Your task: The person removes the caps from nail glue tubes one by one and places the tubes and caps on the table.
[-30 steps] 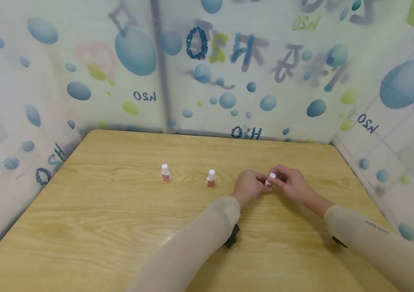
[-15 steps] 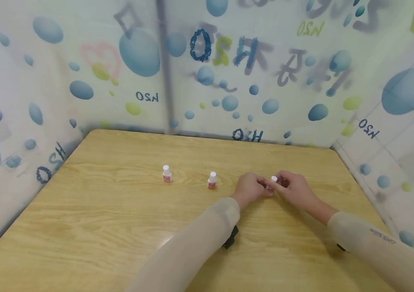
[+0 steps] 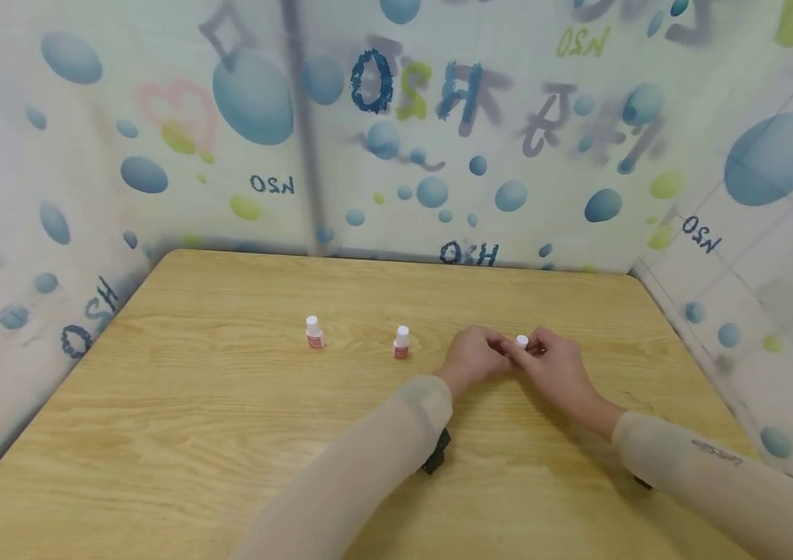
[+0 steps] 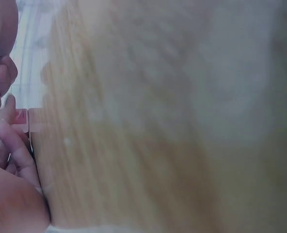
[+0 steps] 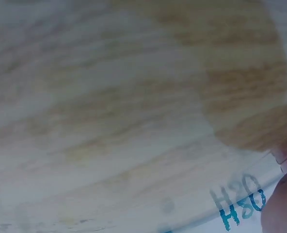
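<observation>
Three small white bottles with red labels are on the wooden table. The left one (image 3: 315,332) and the middle one (image 3: 401,342) stand upright, apart from the hands. Between the hands is the third bottle (image 3: 522,341); in the head view only its white cap shows. My left hand (image 3: 472,359) grips its lower body from the left. My right hand (image 3: 559,369) pinches it near the cap from the right. In the left wrist view, the bottle's pink-red label (image 4: 21,119) shows beside the fingers, its base at the tabletop.
The table (image 3: 179,420) has wood grain and meets a patterned wall (image 3: 368,225) at its back edge. Another wall (image 3: 774,311) closes the right side. A black object (image 3: 436,453) shows beneath the left forearm.
The third bottle was tilted and more visible between the hands; now it looks more upright, with mainly its cap showing. The right thumb has come across its front. Other bottles stay put.
</observation>
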The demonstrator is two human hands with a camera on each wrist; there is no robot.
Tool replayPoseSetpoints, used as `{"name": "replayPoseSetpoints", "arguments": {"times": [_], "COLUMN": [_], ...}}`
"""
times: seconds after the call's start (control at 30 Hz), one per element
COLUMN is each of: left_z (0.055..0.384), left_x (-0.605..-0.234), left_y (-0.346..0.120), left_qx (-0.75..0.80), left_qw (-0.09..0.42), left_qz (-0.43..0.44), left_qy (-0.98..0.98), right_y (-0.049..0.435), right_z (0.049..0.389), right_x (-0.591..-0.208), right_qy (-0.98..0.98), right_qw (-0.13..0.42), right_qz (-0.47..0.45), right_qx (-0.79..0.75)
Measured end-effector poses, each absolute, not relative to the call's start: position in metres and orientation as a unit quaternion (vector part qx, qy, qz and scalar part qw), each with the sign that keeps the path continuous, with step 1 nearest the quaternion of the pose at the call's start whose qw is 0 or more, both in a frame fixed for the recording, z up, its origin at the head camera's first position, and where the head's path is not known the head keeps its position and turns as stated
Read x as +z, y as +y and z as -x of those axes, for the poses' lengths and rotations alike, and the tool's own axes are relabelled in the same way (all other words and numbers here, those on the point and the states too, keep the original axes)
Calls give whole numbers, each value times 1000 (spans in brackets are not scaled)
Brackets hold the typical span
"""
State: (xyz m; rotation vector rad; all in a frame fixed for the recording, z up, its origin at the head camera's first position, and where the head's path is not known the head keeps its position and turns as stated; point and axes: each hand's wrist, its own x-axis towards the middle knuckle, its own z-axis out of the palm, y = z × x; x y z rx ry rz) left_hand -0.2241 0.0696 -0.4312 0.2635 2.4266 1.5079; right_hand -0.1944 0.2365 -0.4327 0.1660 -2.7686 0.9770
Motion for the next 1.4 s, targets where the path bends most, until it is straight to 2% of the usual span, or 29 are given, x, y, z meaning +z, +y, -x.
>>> {"name": "replayPoseSetpoints", "arguments": {"times": [0.27, 0.47, 0.63, 0.87, 0.97, 1.1, 1.23, 1.4], "left_z": [224, 224, 225, 229, 230, 232, 231, 230], "left_x": [-433, -433, -432, -432, -433, -433, -431, -430], "left_y": [72, 70, 66, 67, 67, 65, 65, 65], "left_qx": [481, 469, 485, 491, 502, 519, 528, 526], "left_qw": [124, 130, 162, 173, 176, 183, 190, 201], "left_qz": [-112, -127, -120, -111, -111, -110, -103, -96], "left_qy": [861, 864, 851, 846, 839, 828, 821, 821], "right_y": [247, 252, 258, 275, 276, 269, 262, 255], "right_z": [203, 209, 216, 231, 232, 224, 210, 205], "right_x": [-436, -433, -429, -423, -419, -414, -416, -423], "right_qy": [-929, -917, -898, -880, -893, -922, -927, -919], "right_qw": [123, 107, 74, 1, -19, -26, 5, 45], "right_qz": [-159, -219, -274, -333, -311, -211, -135, -141], "right_qx": [311, 317, 336, 339, 325, 324, 351, 366]}}
